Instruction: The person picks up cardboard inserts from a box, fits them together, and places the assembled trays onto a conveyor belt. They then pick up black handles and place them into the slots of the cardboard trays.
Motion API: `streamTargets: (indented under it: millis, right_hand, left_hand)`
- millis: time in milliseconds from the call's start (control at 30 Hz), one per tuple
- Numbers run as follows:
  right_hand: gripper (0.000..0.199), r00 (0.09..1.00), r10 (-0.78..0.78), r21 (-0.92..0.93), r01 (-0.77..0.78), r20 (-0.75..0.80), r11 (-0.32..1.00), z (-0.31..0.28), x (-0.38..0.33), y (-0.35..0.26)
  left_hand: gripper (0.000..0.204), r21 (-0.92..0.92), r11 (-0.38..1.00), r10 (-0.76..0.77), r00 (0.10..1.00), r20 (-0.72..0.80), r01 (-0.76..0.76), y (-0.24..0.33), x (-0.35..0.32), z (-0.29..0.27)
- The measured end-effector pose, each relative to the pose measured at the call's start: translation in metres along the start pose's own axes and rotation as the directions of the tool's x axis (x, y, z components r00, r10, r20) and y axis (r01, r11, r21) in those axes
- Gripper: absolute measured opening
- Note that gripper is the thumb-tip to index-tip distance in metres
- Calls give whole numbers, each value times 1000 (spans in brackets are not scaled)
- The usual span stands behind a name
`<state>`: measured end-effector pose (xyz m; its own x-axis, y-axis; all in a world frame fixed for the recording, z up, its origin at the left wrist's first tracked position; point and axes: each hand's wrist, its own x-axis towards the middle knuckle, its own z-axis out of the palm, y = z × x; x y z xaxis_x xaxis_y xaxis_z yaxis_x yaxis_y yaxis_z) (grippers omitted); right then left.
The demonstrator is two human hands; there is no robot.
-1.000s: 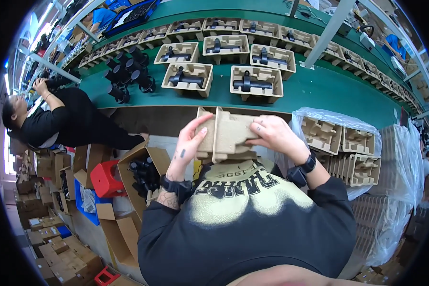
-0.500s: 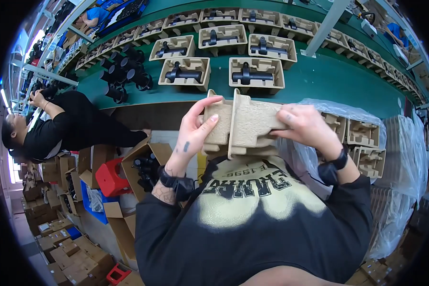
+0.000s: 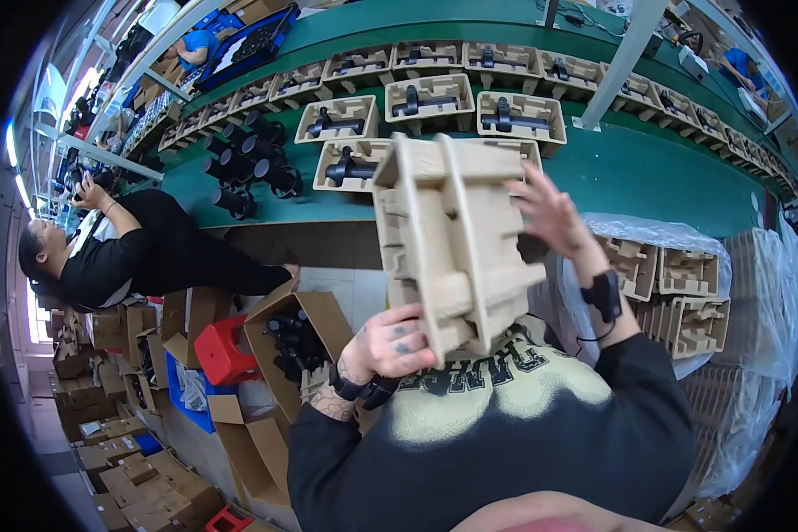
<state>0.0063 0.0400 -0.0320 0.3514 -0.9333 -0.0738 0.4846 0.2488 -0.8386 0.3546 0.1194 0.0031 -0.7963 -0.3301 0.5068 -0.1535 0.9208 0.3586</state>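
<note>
Two nested tan moulded-pulp trays (image 3: 492,230) are held up in front of my chest, standing tilted on their long side with their rims toward the left. My left hand (image 3: 392,344) grips them at the lower corner, fingers closed round the rims. Beside their upper right side is my right hand (image 3: 548,213), its fingers spread; whether a fingertip touches the pulp I cannot tell. Behind, on the green bench (image 3: 328,206), sit similar trays, each holding a black tube-shaped part (image 3: 516,120). The raised trays partly cover the nearest ones.
Black cylindrical parts (image 3: 257,164) cluster on the bench at the left. At my right, stacked empty trays (image 3: 683,324) stand in clear plastic wrap. A person in black (image 3: 151,248) works at the left, near open cartons (image 3: 324,324) and a red stool (image 3: 226,350). A metal post (image 3: 625,62) rises from the bench.
The trays have been turned from lying sideways to standing tilted. My left hand has moved down to their lower corner, and my right hand has loosened its grip, fingers spreading.
</note>
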Motion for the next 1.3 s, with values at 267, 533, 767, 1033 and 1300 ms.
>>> streamTargets:
  millis: [267, 533, 767, 1033, 1300]
  right_hand:
    - [83, 1000, 4, 89, -7, 29, 996, 42, 26, 42]
    - [101, 998, -49, -199, 57, 44, 978, 72, 23, 14]
    - [128, 987, -145, -416, 163, 74, 894, 97, -3, 3]
    - [130, 986, -161, -446, 166, 50, 880, 116, -12, -39]
    - [121, 861, -190, -376, -1, -471, 926, 103, -66, -112]
  left_hand:
    - [51, 169, 978, 123, 992, 12, -123, -13, -15, 7]
    - [33, -592, 434, -901, 328, -284, 679, 14, 41, -24]
    - [30, -751, 399, -881, 447, -155, 527, 14, 63, -23]
    - [29, -619, 592, -772, 582, -255, 515, 18, 75, -38]
    - [27, -286, 900, -436, 662, -610, 330, 42, 71, -78]
